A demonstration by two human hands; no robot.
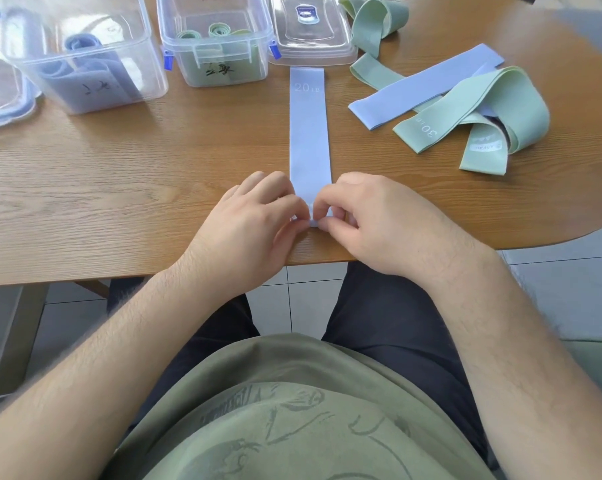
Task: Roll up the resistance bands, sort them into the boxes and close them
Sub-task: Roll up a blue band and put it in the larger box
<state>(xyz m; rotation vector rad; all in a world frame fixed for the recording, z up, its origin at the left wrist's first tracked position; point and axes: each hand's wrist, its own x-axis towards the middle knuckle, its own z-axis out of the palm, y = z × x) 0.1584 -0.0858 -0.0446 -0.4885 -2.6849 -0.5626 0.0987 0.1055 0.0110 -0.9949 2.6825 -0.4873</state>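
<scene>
Rolling only just kicked off: left hand (pixel 254 220) and right hand (pixel 365 216) at the near table (pixel 119 188) edge, both pinching the near end of the blue 20 LB band (pixel 308 133) into a first tiny fold, rest of it lying flat toward the far side. Further right, loose heap left to do, second blue band (pixel 427 84) plus a few green bands (pixel 500 109). Far left, blue box (pixel 147 74) and green box (pixel 223 71) open with some rolls inside, lid (pixel 310 29) beside the green one, so roughly midway, no closing yet.
</scene>
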